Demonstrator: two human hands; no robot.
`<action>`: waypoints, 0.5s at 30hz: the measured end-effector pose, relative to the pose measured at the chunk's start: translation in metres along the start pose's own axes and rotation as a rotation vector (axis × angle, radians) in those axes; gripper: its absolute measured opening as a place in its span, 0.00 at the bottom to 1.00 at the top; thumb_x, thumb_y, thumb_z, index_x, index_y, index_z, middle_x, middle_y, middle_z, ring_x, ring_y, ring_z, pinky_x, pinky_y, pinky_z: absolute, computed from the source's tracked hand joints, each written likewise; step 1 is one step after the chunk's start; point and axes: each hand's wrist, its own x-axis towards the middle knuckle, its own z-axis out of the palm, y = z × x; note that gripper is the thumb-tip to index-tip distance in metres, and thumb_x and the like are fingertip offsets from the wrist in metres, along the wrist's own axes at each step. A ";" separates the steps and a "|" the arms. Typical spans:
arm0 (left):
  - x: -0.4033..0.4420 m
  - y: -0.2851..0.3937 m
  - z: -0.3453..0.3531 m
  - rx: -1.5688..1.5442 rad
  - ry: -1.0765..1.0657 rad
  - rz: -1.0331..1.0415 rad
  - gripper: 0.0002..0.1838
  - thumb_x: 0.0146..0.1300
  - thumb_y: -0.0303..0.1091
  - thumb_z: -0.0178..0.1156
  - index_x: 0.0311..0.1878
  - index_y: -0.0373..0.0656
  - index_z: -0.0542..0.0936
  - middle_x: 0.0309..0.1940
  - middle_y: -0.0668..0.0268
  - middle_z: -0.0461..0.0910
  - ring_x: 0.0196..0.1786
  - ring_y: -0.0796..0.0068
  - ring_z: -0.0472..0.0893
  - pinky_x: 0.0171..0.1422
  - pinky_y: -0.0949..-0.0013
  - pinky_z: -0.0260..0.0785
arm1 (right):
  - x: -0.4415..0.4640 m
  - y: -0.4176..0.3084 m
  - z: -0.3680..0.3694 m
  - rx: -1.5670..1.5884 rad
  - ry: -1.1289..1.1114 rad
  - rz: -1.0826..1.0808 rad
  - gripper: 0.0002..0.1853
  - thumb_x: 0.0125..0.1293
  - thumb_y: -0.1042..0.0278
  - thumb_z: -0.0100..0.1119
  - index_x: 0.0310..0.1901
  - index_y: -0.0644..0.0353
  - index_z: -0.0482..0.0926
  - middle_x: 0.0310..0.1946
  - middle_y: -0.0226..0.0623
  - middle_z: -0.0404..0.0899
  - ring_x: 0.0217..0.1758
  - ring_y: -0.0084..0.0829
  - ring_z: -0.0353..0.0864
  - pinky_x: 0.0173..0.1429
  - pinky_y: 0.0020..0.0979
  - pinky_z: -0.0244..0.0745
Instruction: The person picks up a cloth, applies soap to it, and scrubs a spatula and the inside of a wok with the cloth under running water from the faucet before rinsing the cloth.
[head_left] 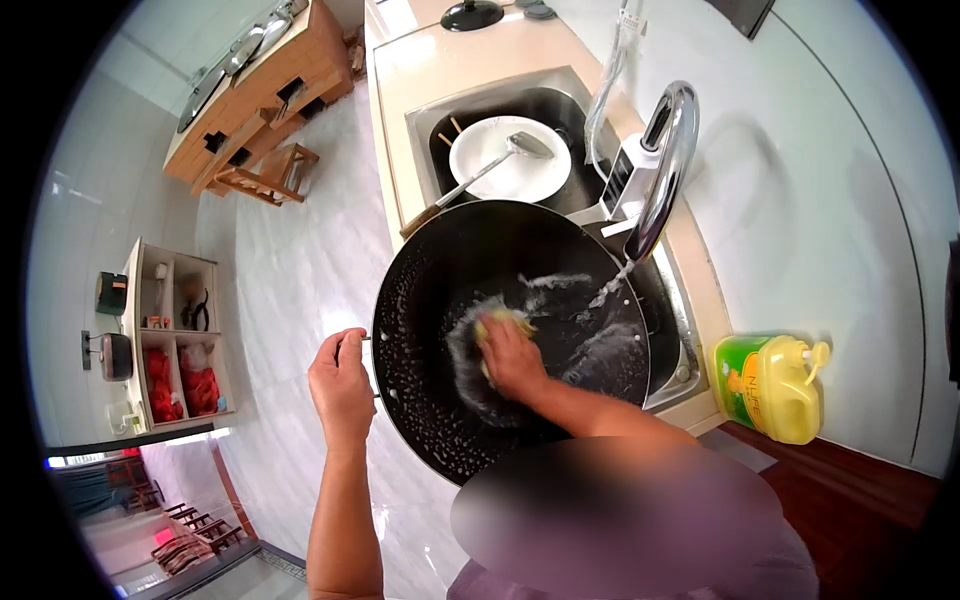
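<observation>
My left hand (341,385) is closed around the handle at the left side of a large black wok (425,275). The wok rests over the sink, its inside wet with foam and droplets. Down in its middle, my right hand (511,358) presses a yellow-green sponge (507,317) against the surface, with suds around it. Much of the sponge is hidden under the fingers. Water runs from a chrome faucet (680,150) into the right side of the wok.
Beyond the wok, a white plate (490,185) and a ladle (530,146) lie at the metal sink (425,150). A yellow detergent jug (785,390) stands at the right. A black lid (472,14) sits on the far counter. A wooden chair (268,178) stands on the floor.
</observation>
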 end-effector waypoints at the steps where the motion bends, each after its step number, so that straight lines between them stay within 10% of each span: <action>1: -0.003 0.011 0.000 0.024 -0.001 -0.027 0.15 0.80 0.37 0.58 0.50 0.32 0.85 0.19 0.78 0.68 0.19 0.90 0.62 0.23 0.76 0.53 | 0.026 0.018 0.014 -0.037 0.101 -0.164 0.29 0.71 0.63 0.58 0.72 0.61 0.70 0.52 0.48 0.77 0.57 0.49 0.78 0.61 0.48 0.78; 9: 0.005 -0.012 -0.001 -0.069 0.030 0.026 0.14 0.79 0.36 0.60 0.51 0.32 0.85 0.23 0.79 0.71 0.21 0.91 0.61 0.25 0.78 0.53 | 0.001 0.125 -0.046 -0.598 0.034 -0.005 0.23 0.71 0.60 0.60 0.65 0.58 0.79 0.53 0.47 0.78 0.51 0.47 0.78 0.56 0.49 0.74; 13: 0.001 -0.001 0.002 -0.070 0.027 0.000 0.16 0.79 0.37 0.59 0.51 0.31 0.85 0.22 0.79 0.69 0.22 0.90 0.60 0.26 0.77 0.54 | -0.025 0.012 -0.033 -0.070 -0.263 0.405 0.26 0.74 0.62 0.56 0.71 0.60 0.73 0.57 0.54 0.77 0.57 0.55 0.78 0.63 0.53 0.76; 15: -0.001 0.003 0.001 -0.051 0.018 -0.011 0.16 0.79 0.37 0.59 0.51 0.31 0.85 0.22 0.78 0.69 0.22 0.90 0.60 0.26 0.77 0.53 | -0.001 -0.023 -0.006 0.162 -0.029 0.127 0.26 0.75 0.62 0.53 0.71 0.59 0.72 0.54 0.50 0.77 0.57 0.53 0.78 0.60 0.55 0.77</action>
